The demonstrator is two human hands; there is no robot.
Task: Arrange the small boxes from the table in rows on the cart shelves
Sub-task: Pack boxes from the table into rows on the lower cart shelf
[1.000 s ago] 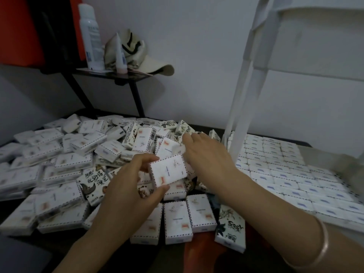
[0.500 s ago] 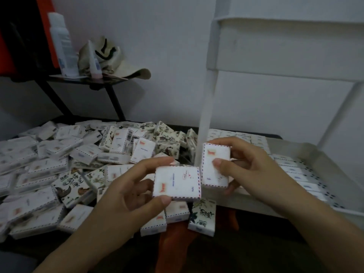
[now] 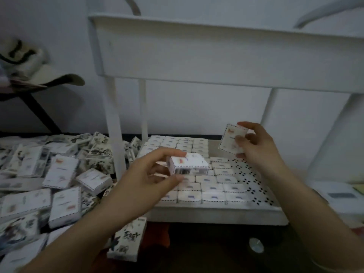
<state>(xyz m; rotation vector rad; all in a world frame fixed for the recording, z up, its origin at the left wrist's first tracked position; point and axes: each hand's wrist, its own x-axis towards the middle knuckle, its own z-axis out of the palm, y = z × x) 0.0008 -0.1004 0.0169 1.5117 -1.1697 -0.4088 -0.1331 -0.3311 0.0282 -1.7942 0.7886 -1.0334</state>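
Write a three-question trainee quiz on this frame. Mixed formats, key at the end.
1. True or false: the left hand holds nothing.
2. Which part of the cart shelf shows bare patterned surface? A) right side B) left side C) none
3. Fill in: the right hand pinches one small ____ above the shelf.
Key: 1 false, it grips the left-hand box. 2 A. 3 box, the right-hand box.
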